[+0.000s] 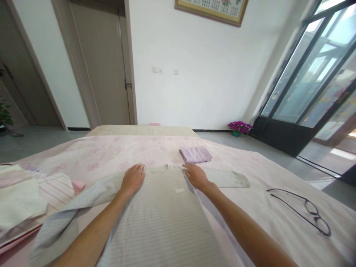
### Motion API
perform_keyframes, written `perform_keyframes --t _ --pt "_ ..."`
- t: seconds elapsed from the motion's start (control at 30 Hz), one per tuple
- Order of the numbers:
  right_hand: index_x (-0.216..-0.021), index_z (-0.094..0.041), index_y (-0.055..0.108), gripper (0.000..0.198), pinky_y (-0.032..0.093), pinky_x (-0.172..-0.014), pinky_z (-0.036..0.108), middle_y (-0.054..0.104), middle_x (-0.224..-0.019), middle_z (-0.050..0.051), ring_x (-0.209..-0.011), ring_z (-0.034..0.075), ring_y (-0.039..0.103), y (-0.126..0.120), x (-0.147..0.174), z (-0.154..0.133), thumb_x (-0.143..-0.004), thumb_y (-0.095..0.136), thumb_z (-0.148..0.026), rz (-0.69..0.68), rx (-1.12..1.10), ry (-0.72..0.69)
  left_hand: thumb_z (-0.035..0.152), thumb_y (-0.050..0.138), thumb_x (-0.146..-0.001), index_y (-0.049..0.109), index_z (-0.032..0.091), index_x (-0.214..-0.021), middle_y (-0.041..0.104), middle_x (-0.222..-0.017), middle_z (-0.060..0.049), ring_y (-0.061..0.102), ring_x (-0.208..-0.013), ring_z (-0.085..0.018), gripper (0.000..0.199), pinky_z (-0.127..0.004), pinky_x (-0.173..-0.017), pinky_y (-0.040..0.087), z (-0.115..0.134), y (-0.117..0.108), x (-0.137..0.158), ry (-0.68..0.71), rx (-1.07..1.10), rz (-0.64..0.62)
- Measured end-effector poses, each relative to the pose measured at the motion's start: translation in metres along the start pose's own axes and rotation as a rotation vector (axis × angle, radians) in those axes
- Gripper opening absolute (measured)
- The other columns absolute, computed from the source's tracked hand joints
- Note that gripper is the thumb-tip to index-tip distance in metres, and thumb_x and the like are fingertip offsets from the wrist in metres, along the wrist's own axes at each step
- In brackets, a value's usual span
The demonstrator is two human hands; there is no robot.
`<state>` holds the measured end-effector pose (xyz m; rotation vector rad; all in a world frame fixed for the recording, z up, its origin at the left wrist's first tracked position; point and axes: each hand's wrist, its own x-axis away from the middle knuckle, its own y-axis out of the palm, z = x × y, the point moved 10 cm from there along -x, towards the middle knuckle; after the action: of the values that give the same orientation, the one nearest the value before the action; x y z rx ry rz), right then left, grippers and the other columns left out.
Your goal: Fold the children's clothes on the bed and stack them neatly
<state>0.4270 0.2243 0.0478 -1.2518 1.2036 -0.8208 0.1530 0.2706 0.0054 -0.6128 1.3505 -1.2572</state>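
A pale grey, finely striped long-sleeved shirt (167,211) lies spread out before me, its neckline pointing away. At the left shoulder seam, my left hand (134,178) has its fingers curled closed on the cloth. My right hand (196,175) grips the opposite shoulder, with thumb and fingers pressed together on the fabric. The left sleeve bends back toward me beside my forearm, while the right sleeve (228,178) stretches out flat to the side. Just beyond my right hand rests a folded lilac garment (195,154).
Pink floral sheeting (108,150) covers the surface. A heap of clothes (25,200) sits at the left, and black-framed glasses (311,209) lie at the right. Past the far edge are a closed door (100,63), a white wall and a pot of magenta flowers (239,127).
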Motion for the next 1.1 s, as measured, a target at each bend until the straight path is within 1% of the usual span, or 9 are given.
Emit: perform_keyframes --t 0.13,0.27,0.43,0.57,0.67,0.73,0.8,0.93,1.1 --pt "-0.15 -0.013 0.036 0.058 0.03 -0.112 0.045 0.035 -0.155 0.016 -0.144 0.027 0.03 0.039 -0.015 -0.063 -0.101 0.031 -0.044 -0.071 -0.016 -0.13 0.021 0.037 -0.094 0.056 0.013 -0.13 0.058 -0.134 -0.015 0.052 -0.125 -0.025 0.041 -0.04 -0.109 0.035 -0.001 0.0 0.0 -0.006 0.025 -0.014" --pt "-0.154 -0.013 0.027 0.067 0.016 -0.118 0.051 0.021 -0.16 0.015 -0.149 0.029 0.016 0.068 -0.017 -0.071 -0.101 0.021 -0.054 -0.1 0.052 -0.07 0.021 0.037 -0.095 0.054 0.013 -0.133 0.056 -0.137 -0.017 0.05 -0.128 -0.026 0.042 -0.042 -0.11 0.033 0.001 0.003 0.001 -0.011 0.039 -0.05" --pt "-0.155 -0.016 0.028 0.064 0.017 -0.118 0.049 0.023 -0.16 0.013 -0.148 0.027 0.019 0.068 -0.016 -0.069 -0.102 0.023 -0.051 -0.054 0.091 -0.078 0.028 0.044 -0.094 0.052 0.017 -0.136 0.051 -0.145 -0.013 0.045 -0.135 -0.023 0.044 -0.036 -0.113 0.032 -0.01 0.004 -0.001 0.062 0.064 -0.197" --pt "-0.154 -0.017 0.03 0.064 0.02 -0.117 0.047 0.027 -0.159 0.013 -0.147 0.027 0.023 0.065 -0.017 -0.069 -0.101 0.024 -0.052 -0.046 0.089 -0.074 0.033 0.033 -0.099 0.053 0.023 -0.136 0.057 -0.141 -0.003 0.052 -0.129 -0.013 0.044 -0.023 -0.107 0.038 -0.061 -0.022 0.015 0.092 0.061 -0.305" --pt "-0.153 -0.017 0.032 0.063 0.02 -0.118 0.048 0.028 -0.159 0.013 -0.147 0.028 0.024 0.066 -0.018 -0.069 -0.101 0.026 -0.052 -0.031 0.085 -0.066 0.028 0.025 -0.1 0.051 0.018 -0.138 0.057 -0.141 -0.011 0.056 -0.126 -0.021 0.047 -0.036 -0.107 0.039 -0.13 -0.058 0.045 -0.037 -0.024 -0.282" --pt "-0.153 -0.017 0.032 0.063 0.02 -0.118 0.048 0.028 -0.159 0.013 -0.147 0.028 0.024 0.067 -0.018 -0.069 -0.101 0.026 -0.052 -0.027 0.082 -0.059 0.022 0.033 -0.095 0.059 0.015 -0.128 0.06 -0.136 -0.016 0.056 -0.124 -0.028 0.043 -0.048 -0.11 0.033 -0.172 -0.08 0.072 -0.106 -0.101 -0.273" --pt "-0.153 -0.017 0.032 0.063 0.019 -0.118 0.047 0.028 -0.159 0.012 -0.147 0.027 0.024 0.068 -0.019 -0.069 -0.101 0.026 -0.052 -0.029 0.081 -0.055 0.015 0.04 -0.089 0.063 0.015 -0.122 0.062 -0.131 -0.017 0.055 -0.125 -0.03 0.04 -0.049 -0.112 0.029 -0.202 -0.097 0.097 -0.112 -0.167 -0.271" --pt "-0.154 -0.018 0.03 0.064 0.019 -0.118 0.046 0.026 -0.16 0.01 -0.148 0.025 0.022 0.069 -0.019 -0.069 -0.1 0.024 -0.053 -0.055 0.084 -0.044 0.009 0.042 -0.086 0.065 0.019 -0.119 0.065 -0.125 -0.014 0.051 -0.129 -0.028 0.042 -0.045 -0.117 0.022 -0.23 -0.12 0.128 0.006 -0.333 -0.21" --pt "-0.154 -0.017 0.03 0.064 0.018 -0.118 0.045 0.027 -0.16 0.01 -0.148 0.024 0.022 0.069 -0.02 -0.069 -0.1 0.024 -0.053 -0.066 0.092 -0.033 0.003 0.037 -0.084 0.067 0.017 -0.114 0.063 -0.125 -0.018 0.046 -0.132 -0.028 0.045 -0.046 -0.119 0.022 -0.24 -0.135 0.139 0.095 -0.407 -0.149"
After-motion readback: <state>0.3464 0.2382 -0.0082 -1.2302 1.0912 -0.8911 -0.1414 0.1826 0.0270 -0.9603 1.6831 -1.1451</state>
